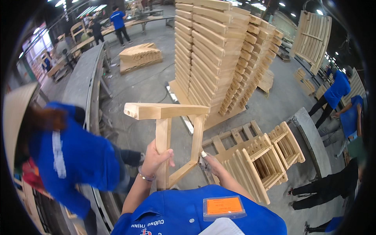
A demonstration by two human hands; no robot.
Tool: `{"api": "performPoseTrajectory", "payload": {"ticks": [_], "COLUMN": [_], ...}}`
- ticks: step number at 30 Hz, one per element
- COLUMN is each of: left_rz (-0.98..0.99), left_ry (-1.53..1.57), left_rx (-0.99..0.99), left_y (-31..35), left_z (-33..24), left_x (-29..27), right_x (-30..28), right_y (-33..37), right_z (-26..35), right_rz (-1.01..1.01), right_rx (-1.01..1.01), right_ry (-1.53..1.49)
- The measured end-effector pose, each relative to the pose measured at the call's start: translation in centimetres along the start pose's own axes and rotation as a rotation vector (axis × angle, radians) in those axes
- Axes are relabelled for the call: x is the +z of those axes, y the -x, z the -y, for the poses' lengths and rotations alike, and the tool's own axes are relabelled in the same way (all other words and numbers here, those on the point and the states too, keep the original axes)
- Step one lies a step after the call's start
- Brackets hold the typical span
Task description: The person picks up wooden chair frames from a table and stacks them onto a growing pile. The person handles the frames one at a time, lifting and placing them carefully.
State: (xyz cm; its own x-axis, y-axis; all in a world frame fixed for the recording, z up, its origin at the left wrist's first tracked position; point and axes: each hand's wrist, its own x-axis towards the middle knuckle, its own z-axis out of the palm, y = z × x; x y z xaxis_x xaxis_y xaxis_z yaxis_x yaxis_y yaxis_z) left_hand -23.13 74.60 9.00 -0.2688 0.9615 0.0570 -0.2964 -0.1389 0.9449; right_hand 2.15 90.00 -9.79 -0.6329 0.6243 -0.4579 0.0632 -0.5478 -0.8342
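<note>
In front of my chest stands a pale wooden chair-side frame (168,111), with a thick armrest on top, two posts and a lower rail. My left hand (156,158), a bracelet at its wrist, is wrapped round the left post. Beside the lower end of the right post is my right hand (211,162), its fingers closed and a white covering on one fingertip. A crumpled grey piece (204,166) shows under those fingers; its kind is unclear, and part of it is hidden.
A tall stack of wooden parts (207,51) rises ahead. Slatted frames (254,164) lie on a pallet (231,137) at right. Close on the left, a person in blue (78,152) bends beside a long grey conveyor (84,72). More people (337,92) are at far right.
</note>
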Motion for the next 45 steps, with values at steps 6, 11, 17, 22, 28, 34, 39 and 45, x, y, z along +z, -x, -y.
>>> {"api": "performPoseTrajectory", "payload": {"ticks": [6, 11, 17, 22, 28, 34, 39, 45], "left_rz": [0.046, -0.016, -0.222, -0.420, -0.458, -0.425, -0.631, -0.453], "left_ry": [0.008, -0.020, 0.029, 0.081, 0.418, 0.619, 0.167, -0.237], "left_rx": [0.088, 0.135, 0.238, 0.320, 0.421, 0.393, 0.081, -0.111], "left_y": [-12.6, -22.6, -33.8, -41.2, -49.3, -62.2, -75.8, -90.7], "left_z": [-5.4, -6.9, -8.6, -10.6, -10.4, -11.3, -17.1, -18.2], "left_x": [-5.5, -12.4, -21.4, -29.7, -42.6, -56.5, -63.9, -67.8], "right_x": [4.2, 6.0, 9.2, 14.9, 21.6, 27.5, 30.5, 29.5], "right_y": [-11.2, -22.8, -39.0, -52.7, -68.3, -83.7, -93.6, -104.6], "right_z": [8.9, 13.7, 21.1, 28.2, 34.1, 39.6, 45.9, 54.3], "right_rz": [-0.087, -0.130, 0.136, 0.423, 0.563, 0.466, 0.305, -0.024], "right_rx": [-0.218, -0.231, -0.059, 0.095, 0.126, 0.167, 0.066, -0.130], "right_ry": [-0.005, 0.062, -0.060, -0.045, 0.090, 0.170, 0.070, 0.009]}}
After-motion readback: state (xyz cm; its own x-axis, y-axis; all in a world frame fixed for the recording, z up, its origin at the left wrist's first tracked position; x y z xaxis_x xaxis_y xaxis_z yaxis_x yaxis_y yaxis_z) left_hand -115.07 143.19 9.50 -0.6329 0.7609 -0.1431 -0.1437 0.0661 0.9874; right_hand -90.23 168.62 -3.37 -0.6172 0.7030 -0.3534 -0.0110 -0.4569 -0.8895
